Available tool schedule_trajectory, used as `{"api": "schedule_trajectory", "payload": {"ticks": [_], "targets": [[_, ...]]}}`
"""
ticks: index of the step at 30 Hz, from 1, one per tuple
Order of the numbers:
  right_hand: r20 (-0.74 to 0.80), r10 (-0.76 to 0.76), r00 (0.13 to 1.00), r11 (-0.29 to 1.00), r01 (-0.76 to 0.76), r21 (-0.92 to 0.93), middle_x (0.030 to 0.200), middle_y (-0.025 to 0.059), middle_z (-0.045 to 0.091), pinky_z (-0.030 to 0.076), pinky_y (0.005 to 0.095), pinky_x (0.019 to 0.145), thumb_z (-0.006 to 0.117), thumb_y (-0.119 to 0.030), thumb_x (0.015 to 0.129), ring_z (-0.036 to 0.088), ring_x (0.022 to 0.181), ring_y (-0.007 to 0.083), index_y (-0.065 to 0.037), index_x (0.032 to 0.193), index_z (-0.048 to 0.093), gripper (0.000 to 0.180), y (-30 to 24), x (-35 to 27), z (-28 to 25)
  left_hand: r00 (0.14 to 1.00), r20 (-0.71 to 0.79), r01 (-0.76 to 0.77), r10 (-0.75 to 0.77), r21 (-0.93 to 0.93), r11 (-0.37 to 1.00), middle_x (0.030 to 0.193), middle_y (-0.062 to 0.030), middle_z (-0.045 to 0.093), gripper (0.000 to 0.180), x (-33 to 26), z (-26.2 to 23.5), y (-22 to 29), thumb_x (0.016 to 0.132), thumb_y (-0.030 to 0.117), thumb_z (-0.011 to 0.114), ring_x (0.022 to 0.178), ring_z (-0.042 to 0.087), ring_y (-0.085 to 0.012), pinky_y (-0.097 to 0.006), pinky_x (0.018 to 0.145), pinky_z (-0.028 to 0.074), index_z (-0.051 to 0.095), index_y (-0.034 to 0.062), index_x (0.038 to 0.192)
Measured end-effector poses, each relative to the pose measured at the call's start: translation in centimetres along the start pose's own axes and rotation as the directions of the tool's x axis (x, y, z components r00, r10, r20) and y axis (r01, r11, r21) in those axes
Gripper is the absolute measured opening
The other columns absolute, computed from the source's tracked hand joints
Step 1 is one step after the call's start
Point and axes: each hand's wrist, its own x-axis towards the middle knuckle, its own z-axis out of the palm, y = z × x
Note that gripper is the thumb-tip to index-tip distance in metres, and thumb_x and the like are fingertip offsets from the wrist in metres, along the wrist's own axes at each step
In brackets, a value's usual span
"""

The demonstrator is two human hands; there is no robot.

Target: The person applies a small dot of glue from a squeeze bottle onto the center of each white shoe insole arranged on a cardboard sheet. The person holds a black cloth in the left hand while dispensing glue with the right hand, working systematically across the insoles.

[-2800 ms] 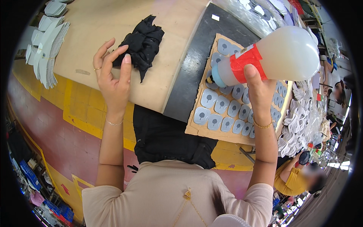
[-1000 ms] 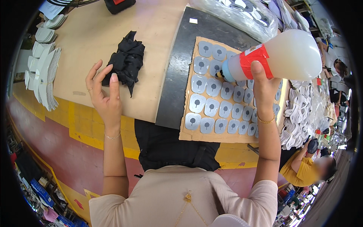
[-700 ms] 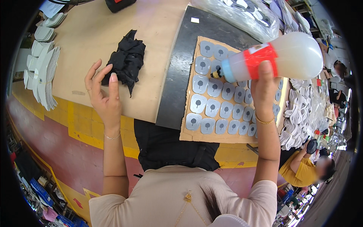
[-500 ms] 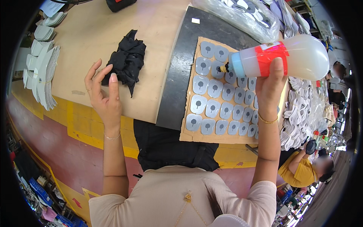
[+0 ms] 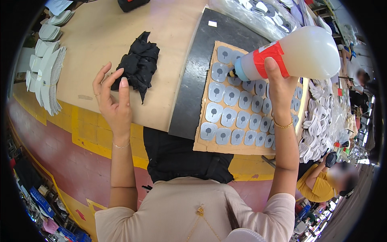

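My right hand (image 5: 279, 80) is wrapped round a translucent squeeze bottle (image 5: 308, 52) with red tape and a pale blue collar. The bottle lies tilted, its dark nozzle (image 5: 231, 73) pointing left and down over grey rounded patches (image 5: 216, 92). These patches, each with a dark tree-like mark, lie in rows on a brown cardboard sheet (image 5: 200, 146). Whether the nozzle touches a patch I cannot tell. My left hand (image 5: 113, 90) hovers with fingers apart, holding nothing, beside a crumpled black cloth (image 5: 139, 66) on the table.
Under the cardboard lies a black mat (image 5: 183, 105) on the tan table (image 5: 177, 28). Stacks of white cut pieces (image 5: 50, 80) stand at the left. A clear plastic bag (image 5: 258, 16) sits at the back, and white pieces (image 5: 316, 117) heap at the right. A person in yellow (image 5: 322, 183) is at the far right.
My right hand has shifted the bottle left, and its base has swung up, so its nozzle points more steeply down. The left hand has barely moved.
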Motion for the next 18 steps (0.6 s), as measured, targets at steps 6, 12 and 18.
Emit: {"api": "schedule_trajectory", "payload": {"ticks": [6, 12, 18], "targets": [[-0.081, 0.064, 0.995, 0.969, -0.043, 0.243, 0.098, 0.0069, 0.064, 0.051, 0.0273, 0.076, 0.077, -0.034, 0.08, 0.061, 0.083, 0.0143, 0.0, 0.106, 0.06, 0.046, 0.5, 1.0, -0.6, 1.0, -0.001, -0.006, 0.006, 0.001, 1.0, 0.128, -0.0124, 0.053, 0.019, 0.0, 0.0, 0.0, 0.089, 0.009, 0.062, 0.121, 0.047, -0.0259, -0.038, 0.102, 0.036, 0.065, 0.0052, 0.108], [-0.04, -0.063, 0.997, 0.998, 0.063, -0.003, 0.095, 0.0067, 0.065, 0.052, 0.0289, 0.076, 0.08, -0.033, 0.077, 0.063, 0.085, 0.015, -0.001, 0.103, 0.062, 0.044, 0.0, 1.4, -0.6, 1.0, -0.001, 0.014, -0.014, -0.007, 1.0, 0.128, -0.0124, 0.053, 0.019, 0.0, 0.0, 0.1, 0.089, 0.008, 0.062, 0.121, 0.047, -0.026, -0.037, 0.101, 0.036, 0.065, 0.005, 0.107], [-0.028, -0.085, 0.996, 0.984, 0.079, -0.157, 0.094, 0.0079, 0.066, 0.053, 0.0295, 0.076, 0.083, -0.033, 0.074, 0.063, 0.086, 0.0162, -0.001, 0.102, 0.063, 0.048, -0.5, 1.4, -0.7, 1.0, 0.008, 0.011, -0.011, 0.004, 1.0, 0.128, -0.0123, 0.052, 0.019, 0.0, 0.0, 0.2, 0.089, 0.008, 0.062, 0.121, 0.047, -0.0259, -0.037, 0.101, 0.037, 0.065, 0.0047, 0.107]]}}
